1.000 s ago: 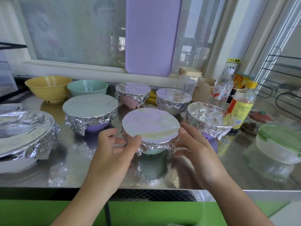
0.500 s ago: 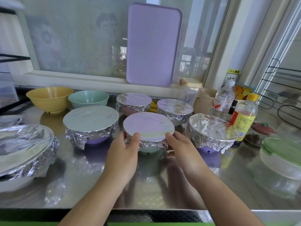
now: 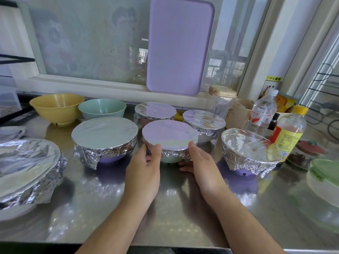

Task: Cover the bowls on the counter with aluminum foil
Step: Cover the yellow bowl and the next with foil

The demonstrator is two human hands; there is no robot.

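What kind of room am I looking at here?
Most likely a home kitchen: a shiny steel counter under a window holds plastic bowls, several wrapped in crinkled aluminium foil, with a yellow-capped condiment bottle and a lilac cutting board leaning on the glass.

The foiled bowl (image 3: 169, 139) now sits farther back among the other bowls, set down on the desk (image 3: 183, 208), both hands (image 3: 142, 173) (image 3: 205, 171) cupping it lower.

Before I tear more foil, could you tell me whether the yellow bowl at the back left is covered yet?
Uncovered: the yellow bowl shows its bare inside, with no foil on its rim.
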